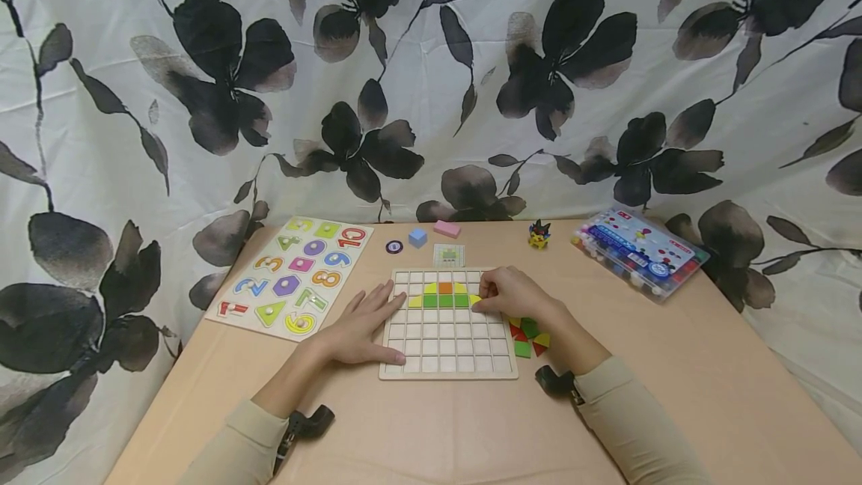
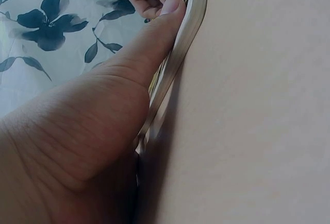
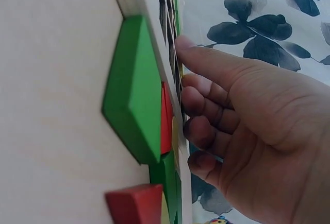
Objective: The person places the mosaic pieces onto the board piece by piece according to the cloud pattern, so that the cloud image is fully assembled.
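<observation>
A square wooden grid board [image 1: 447, 350] lies on the table; one row in its upper part holds green blocks [image 1: 444, 302], with an orange block [image 1: 445, 287] and yellow pieces above and beside them. My left hand [image 1: 360, 328] rests spread over the board's left side, its thumb [image 2: 170, 7] on the near left corner. At the green row's right end, my right hand [image 1: 508, 294] holds a small yellow block [image 1: 474, 299] between thumb and curled fingers, against the board. Part of that block is hidden by the fingers. Loose green [image 3: 136, 90], red and yellow blocks lie by the board's right edge.
Left of the board lies a number-and-shape sheet [image 1: 286, 287]. Behind it are a small pattern card [image 1: 449, 254], a blue cube [image 1: 417, 237], a pink block [image 1: 447, 229] and a round disc [image 1: 393, 247]. A yellow figurine [image 1: 539, 234] and a plastic case [image 1: 640, 251] stand back right.
</observation>
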Demonstrator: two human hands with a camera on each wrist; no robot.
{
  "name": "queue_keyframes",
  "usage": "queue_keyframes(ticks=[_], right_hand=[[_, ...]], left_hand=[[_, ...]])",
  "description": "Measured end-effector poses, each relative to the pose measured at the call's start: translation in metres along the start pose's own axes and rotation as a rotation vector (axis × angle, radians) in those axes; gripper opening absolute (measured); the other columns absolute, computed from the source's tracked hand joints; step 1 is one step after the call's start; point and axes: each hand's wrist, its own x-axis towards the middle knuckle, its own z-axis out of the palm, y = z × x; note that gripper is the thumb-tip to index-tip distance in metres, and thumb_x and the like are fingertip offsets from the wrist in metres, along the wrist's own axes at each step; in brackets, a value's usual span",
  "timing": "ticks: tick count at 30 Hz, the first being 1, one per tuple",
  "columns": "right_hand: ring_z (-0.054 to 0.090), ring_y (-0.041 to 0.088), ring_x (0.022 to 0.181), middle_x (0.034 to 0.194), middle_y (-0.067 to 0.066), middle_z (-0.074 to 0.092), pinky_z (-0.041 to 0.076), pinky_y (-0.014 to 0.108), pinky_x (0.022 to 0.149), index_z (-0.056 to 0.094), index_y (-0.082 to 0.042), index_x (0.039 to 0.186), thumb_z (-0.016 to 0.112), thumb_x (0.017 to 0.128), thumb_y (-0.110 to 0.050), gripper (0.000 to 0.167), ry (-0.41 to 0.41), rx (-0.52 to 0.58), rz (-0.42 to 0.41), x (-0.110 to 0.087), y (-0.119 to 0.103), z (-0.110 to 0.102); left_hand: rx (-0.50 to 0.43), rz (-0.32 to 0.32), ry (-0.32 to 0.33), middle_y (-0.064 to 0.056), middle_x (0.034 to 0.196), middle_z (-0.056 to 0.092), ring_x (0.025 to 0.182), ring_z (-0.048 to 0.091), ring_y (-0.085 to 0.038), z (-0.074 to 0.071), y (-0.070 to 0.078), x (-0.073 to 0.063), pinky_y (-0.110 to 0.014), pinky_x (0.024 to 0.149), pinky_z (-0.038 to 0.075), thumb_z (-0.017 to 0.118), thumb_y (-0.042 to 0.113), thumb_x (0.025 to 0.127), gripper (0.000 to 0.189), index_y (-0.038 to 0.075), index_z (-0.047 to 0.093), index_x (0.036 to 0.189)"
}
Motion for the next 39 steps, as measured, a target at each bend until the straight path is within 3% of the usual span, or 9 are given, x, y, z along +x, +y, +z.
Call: queue_keyframes(ticks=[12, 20, 28, 33, 39], right_hand=[[0.056, 0.015, 0.074, 0.077, -0.002, 0.062, 0.046, 0.025, 0.063, 0.069, -0.017, 0.087, 0.086, 0.087, -0.026, 0.019, -0.035, 0.04, -0.017, 0.001, 0.004, -0.004], [0.057, 0.021, 0.085, 0.086, 0.002, 0.062, 0.047, 0.029, 0.068, 0.073, -0.012, 0.104, 0.08, 0.093, -0.019, 0.015, -0.012, 0.127, -0.02, -0.013, 0.004, -0.032], [0.057, 0.023, 0.088, 0.093, 0.003, 0.067, 0.051, 0.03, 0.075, 0.075, -0.008, 0.111, 0.078, 0.093, -0.014, 0.019, 0.005, 0.092, -0.058, -0.028, 0.014, -0.056], [0.06, 0.023, 0.089, 0.094, 0.004, 0.071, 0.053, 0.029, 0.079, 0.077, -0.009, 0.109, 0.076, 0.092, -0.007, 0.017, -0.043, 0.066, -0.08, -0.031, 0.026, -0.061], [0.061, 0.02, 0.088, 0.094, 0.0, 0.073, 0.055, 0.029, 0.081, 0.078, -0.013, 0.107, 0.082, 0.089, -0.012, 0.018, -0.166, 0.11, -0.051, -0.031, 0.035, -0.059]], left_hand=[[0.007, -0.002, -0.005, -0.016, 0.176, 0.002, 0.163, 0.001, -0.037, 0.001, -0.001, 0.001, -0.061, 0.13, 0.0, 0.07, 0.077, 0.081, 0.116, 0.018, 0.021, 0.168], [0.011, -0.009, -0.004, -0.015, 0.176, 0.001, 0.163, 0.001, -0.036, 0.0, 0.0, 0.001, -0.06, 0.13, 0.0, 0.07, 0.078, 0.081, 0.116, 0.019, 0.02, 0.168], [0.008, -0.004, 0.001, -0.016, 0.176, 0.002, 0.163, 0.001, -0.037, 0.001, 0.0, 0.001, -0.061, 0.13, 0.001, 0.071, 0.077, 0.081, 0.116, 0.018, 0.021, 0.168], [0.0, -0.003, 0.003, -0.016, 0.176, 0.003, 0.163, 0.001, -0.037, 0.001, 0.0, 0.001, -0.062, 0.13, 0.002, 0.071, 0.076, 0.081, 0.116, 0.018, 0.022, 0.168], [0.008, -0.006, 0.0, -0.015, 0.176, 0.002, 0.163, 0.001, -0.037, 0.0, 0.0, 0.001, -0.062, 0.13, 0.001, 0.071, 0.077, 0.081, 0.116, 0.019, 0.021, 0.168]])
